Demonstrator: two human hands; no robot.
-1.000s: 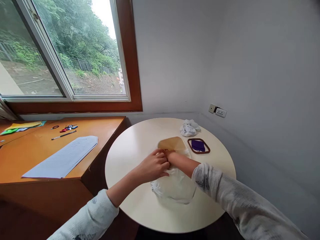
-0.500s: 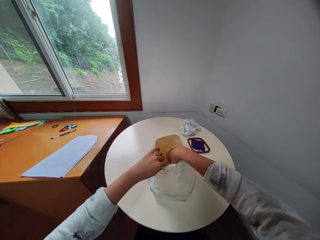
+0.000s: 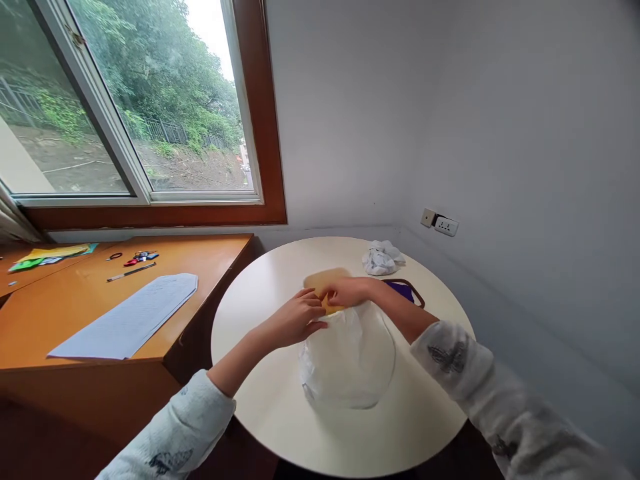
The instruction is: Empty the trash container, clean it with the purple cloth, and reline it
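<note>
On the round table, a thin clear plastic bag [image 3: 345, 373] spreads toward me from the near rim of a yellowish-beige container [image 3: 325, 275]. My left hand [image 3: 303, 319] is closed at the left of that rim, fingers over it and thumb below, on the bag's edge. Over the opening, my right hand [image 3: 345, 291] has curled fingers pointing left, close to my left fingertips. Whatever those right fingers pinch is hidden. Behind my right forearm lies a brown rounded frame [image 3: 423, 300] with a purple bundle [image 3: 400, 289] inside it, partly covered.
A crumpled white plastic bag [image 3: 383, 257] lies at the back right of the round table [image 3: 260, 393]. On the wooden desk [image 3: 215, 250] at left are papers [image 3: 130, 320], a pen [image 3: 131, 272], keys [image 3: 141, 257] and coloured sheets [image 3: 53, 255]. A wall socket [image 3: 446, 225] is at right.
My right hand has risen from inside the container and moved left toward my left hand. My left hand has shifted slightly up. My right forearm now covers part of the brown frame.
</note>
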